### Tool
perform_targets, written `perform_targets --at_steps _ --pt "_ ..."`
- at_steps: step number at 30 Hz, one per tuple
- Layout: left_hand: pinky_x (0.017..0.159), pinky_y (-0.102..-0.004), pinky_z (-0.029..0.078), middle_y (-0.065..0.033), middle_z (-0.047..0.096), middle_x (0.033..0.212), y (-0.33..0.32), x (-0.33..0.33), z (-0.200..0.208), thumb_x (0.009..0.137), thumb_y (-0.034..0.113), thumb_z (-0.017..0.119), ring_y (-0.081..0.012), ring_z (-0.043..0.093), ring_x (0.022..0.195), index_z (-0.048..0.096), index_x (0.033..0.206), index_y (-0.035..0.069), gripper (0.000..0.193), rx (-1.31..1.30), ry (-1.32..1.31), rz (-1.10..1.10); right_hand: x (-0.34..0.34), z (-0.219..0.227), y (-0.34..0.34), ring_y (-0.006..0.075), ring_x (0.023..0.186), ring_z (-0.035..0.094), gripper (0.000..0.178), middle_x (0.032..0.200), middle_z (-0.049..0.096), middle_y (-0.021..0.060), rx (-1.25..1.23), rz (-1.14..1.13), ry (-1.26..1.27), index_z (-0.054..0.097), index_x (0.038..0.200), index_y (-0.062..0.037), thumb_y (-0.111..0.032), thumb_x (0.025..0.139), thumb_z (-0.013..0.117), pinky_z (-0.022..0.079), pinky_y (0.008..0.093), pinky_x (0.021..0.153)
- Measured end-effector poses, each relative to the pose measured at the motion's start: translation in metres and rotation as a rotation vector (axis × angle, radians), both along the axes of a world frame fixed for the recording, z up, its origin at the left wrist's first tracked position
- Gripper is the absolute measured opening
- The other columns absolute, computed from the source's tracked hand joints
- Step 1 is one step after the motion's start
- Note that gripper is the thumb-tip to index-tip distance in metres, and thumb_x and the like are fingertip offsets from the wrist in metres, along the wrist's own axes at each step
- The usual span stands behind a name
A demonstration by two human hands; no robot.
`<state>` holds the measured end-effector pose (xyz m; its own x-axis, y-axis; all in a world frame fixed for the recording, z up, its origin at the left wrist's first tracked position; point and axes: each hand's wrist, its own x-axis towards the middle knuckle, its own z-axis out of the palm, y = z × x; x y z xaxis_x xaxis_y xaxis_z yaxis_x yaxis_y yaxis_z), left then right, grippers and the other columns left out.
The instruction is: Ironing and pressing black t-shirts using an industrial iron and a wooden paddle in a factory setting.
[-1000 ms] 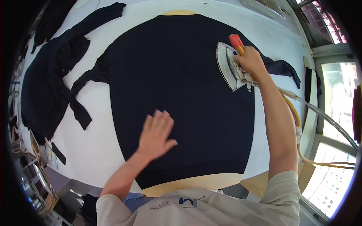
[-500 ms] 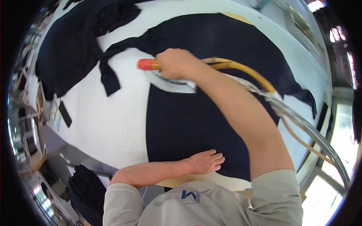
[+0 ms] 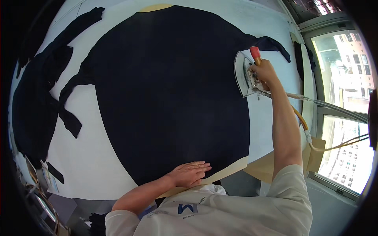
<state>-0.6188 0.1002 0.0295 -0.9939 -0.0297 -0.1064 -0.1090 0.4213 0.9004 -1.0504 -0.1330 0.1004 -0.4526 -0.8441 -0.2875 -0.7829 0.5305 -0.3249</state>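
In the head view, take twelve o'clock as the table's far side and the sweater's middle as the hub. The dark navy sweater (image 3: 169,98) lies spread on the white-covered table (image 3: 94,173), with a pale yellow board (image 3: 156,8) showing at the neck, twelve o'clock, and along the hem, around five.

Between two and three o'clock, the right hand (image 3: 264,73) has its fingers wrapped round the red-tipped handle (image 3: 256,55) of a steam iron (image 3: 240,74). Nose toward twelve, the iron straddles the body's edge below the right sleeve (image 3: 273,42); whether its sole bears on the knit cannot be told. A yellow tube (image 3: 301,120) and a metal-sheathed hose (image 3: 338,106) trail toward three and four.

Just short of six o'clock, the left hand (image 3: 189,174) lies palm down at the hem, fingers together, pinching nothing.

For good work here, I would keep the sole level, glide lightly along the side edge so the knit does not stretch, steady the hem without tugging, and keep the hoses clear of the cloth and the left hand out of the iron's path.
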Motion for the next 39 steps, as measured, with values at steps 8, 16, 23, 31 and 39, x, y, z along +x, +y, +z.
perform_targets --at_steps 8,16,23,31,39 --pt "0.132 -0.0416 0.021 -0.0135 0.048 0.159 0.03 0.004 -0.009 0.102 0.023 0.056 -0.0258 0.034 0.155 0.064 0.094 0.005 0.022 -0.161 0.036 0.104 0.248 0.001 -0.015 0.0417 0.103 0.071 0.035 0.104 0.074 0.0238 0.063 0.532 -0.161 0.068 0.113 -0.0003 -0.022 0.086 0.064 0.055 0.0512 0.091" --pt "0.115 -0.0444 0.04 -0.0151 0.064 0.137 0.052 0.003 0.01 0.097 0.023 0.06 -0.0296 0.055 0.134 0.067 0.102 0.005 0.02 0.09 -0.065 0.495 0.49 -0.003 0.04 0.0348 0.097 0.076 0.021 0.099 0.076 0.0174 -0.036 1.004 -0.272 0.073 0.106 -0.0041 -0.006 0.093 0.057 0.06 0.0444 0.083" --pt "0.125 -0.0445 0.034 -0.0121 0.061 0.146 0.056 0.01 -0.025 0.101 0.025 0.055 -0.0284 0.048 0.145 0.068 0.116 0.0 0.031 -0.166 0.147 0.242 0.275 0.007 0.063 0.0399 0.096 0.074 0.03 0.101 0.075 0.0215 0.069 0.378 -0.086 0.067 0.114 -0.0011 -0.021 0.092 0.064 0.059 0.0497 0.083" --pt "0.129 -0.0429 0.028 -0.0124 0.059 0.149 0.063 0.011 -0.021 0.105 0.023 0.051 -0.0255 0.041 0.151 0.069 0.104 0.003 0.028 -0.087 0.118 0.157 0.108 0.009 0.159 0.0388 0.082 0.073 0.037 0.087 0.072 0.0254 -0.006 -0.007 0.07 0.067 0.102 0.0077 -0.022 0.084 0.078 0.055 0.049 0.074" --pt "0.129 -0.0427 0.026 -0.0117 0.054 0.152 0.098 0.005 -0.031 0.105 0.027 0.051 -0.0233 0.04 0.151 0.068 0.11 0.008 0.026 -0.453 0.174 0.448 0.404 0.02 0.075 0.0395 0.097 0.073 0.027 0.1 0.075 0.0206 0.064 0.821 -0.005 0.069 0.112 -0.0041 -0.02 0.093 0.058 0.057 0.0512 0.087"
